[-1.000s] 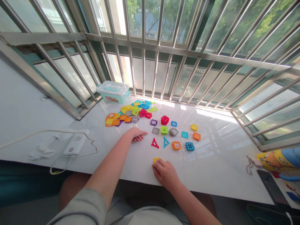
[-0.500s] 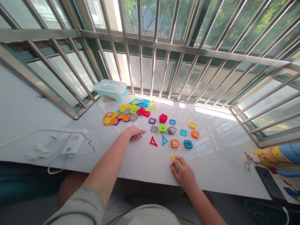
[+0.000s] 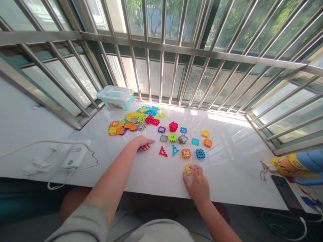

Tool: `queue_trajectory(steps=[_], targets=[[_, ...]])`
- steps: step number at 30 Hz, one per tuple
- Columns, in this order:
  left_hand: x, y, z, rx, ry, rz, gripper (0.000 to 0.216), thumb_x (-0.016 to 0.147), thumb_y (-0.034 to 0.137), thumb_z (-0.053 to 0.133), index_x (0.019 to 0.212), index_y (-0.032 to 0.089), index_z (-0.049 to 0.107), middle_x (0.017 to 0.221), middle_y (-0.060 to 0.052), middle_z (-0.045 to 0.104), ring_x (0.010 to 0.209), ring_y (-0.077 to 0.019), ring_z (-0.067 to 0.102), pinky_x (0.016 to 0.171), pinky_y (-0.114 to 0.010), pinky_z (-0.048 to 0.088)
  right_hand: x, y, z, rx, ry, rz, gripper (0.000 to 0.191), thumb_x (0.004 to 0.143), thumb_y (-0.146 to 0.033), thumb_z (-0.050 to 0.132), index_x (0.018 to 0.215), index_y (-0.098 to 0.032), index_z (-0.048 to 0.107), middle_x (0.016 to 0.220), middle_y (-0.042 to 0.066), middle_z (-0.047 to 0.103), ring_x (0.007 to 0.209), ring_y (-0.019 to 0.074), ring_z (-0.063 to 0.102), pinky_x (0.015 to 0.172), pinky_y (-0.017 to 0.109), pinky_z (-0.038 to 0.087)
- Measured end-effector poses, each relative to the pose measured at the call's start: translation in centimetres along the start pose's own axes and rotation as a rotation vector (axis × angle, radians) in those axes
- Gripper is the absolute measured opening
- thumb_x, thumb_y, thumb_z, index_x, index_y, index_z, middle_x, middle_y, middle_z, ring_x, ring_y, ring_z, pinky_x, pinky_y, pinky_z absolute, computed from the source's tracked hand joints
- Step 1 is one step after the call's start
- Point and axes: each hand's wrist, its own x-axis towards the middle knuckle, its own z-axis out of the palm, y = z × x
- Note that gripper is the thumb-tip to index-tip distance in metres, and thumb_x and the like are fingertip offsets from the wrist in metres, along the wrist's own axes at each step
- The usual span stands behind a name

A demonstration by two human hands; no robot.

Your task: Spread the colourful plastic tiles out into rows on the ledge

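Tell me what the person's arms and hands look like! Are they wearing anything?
The left hand and the right hand are both bare, with no gloves, rings or watch to see. The left arm has a loose grey sleeve that ends above the elbow, leaving the rest uncovered. The right forearm is uncovered too; any sleeve there is out of view.

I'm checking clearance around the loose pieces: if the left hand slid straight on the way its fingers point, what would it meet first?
Probably the grey square piece, lying apart from the left hand just beyond its fingertips. The red triangle sits barely off that line, so depth leaves some doubt.
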Motion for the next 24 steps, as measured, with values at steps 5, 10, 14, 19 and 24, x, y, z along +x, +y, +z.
queue_trajectory(steps=[5, 10, 14, 19, 24], targets=[[-0.1, 0.1, 0.0, 0.006, 0.012, -0.007, 0.069, 0.06, 0.086, 0.075, 0.071, 0.019, 0.069, 0.065, -0.009, 0.07, 0.047, -0.0147, 0.058, 0.042, -0.024, 0.041, 0.0, 0.1, 0.0, 0.022, -0.003, 0.004, 0.041, 0.102, -0.053, 0.051, 0.126, -0.02, 0.055, 0.128, 0.016, 0.06, 0.104, 0.0278, 0.064, 0.08, 0.037, 0.052], [-0.1, 0.1, -0.1, -0.008, -0.004, -0.016, 0.068, 0.06, 0.085, 0.076, 0.072, 0.019, 0.069, 0.065, -0.009, 0.07, 0.047, -0.0143, 0.059, 0.043, -0.024, 0.042, 0.3, 0.7, 0.1, 0.092, -0.021, -0.011, 0.043, 0.101, -0.053, 0.051, 0.13, -0.021, 0.054, 0.13, 0.016, 0.059, 0.109, 0.0283, 0.064, 0.084, 0.039, 0.054], [-0.1, 0.1, -0.1, -0.005, -0.004, -0.017, 0.068, 0.059, 0.085, 0.076, 0.072, 0.019, 0.069, 0.064, -0.008, 0.07, 0.048, -0.0151, 0.059, 0.043, -0.025, 0.042, 0.6, 1.0, 0.1, 0.126, -0.061, 0.002, 0.041, 0.1, -0.052, 0.052, 0.128, -0.023, 0.058, 0.13, 0.013, 0.06, 0.103, 0.0244, 0.067, 0.076, 0.034, 0.056], [-0.2, 0.1, -0.1, -0.007, 0.001, -0.009, 0.067, 0.06, 0.084, 0.076, 0.071, 0.019, 0.069, 0.063, -0.008, 0.069, 0.049, -0.0153, 0.059, 0.043, -0.025, 0.042, 0.8, 0.9, -0.2, 0.151, -0.096, 0.032, 0.035, 0.099, -0.05, 0.052, 0.122, -0.025, 0.061, 0.128, 0.01, 0.061, 0.094, 0.0211, 0.068, 0.066, 0.029, 0.053], [-0.3, 0.2, -0.1, 0.001, 0.003, -0.011, 0.068, 0.06, 0.085, 0.075, 0.072, 0.019, 0.069, 0.064, -0.009, 0.07, 0.048, -0.0149, 0.059, 0.043, -0.025, 0.042, 1.0, -0.6, -0.3, 0.23, -0.063, 0.012, 0.037, 0.099, -0.051, 0.052, 0.123, -0.023, 0.059, 0.124, 0.012, 0.061, 0.098, 0.0225, 0.068, 0.068, 0.029, 0.054]])
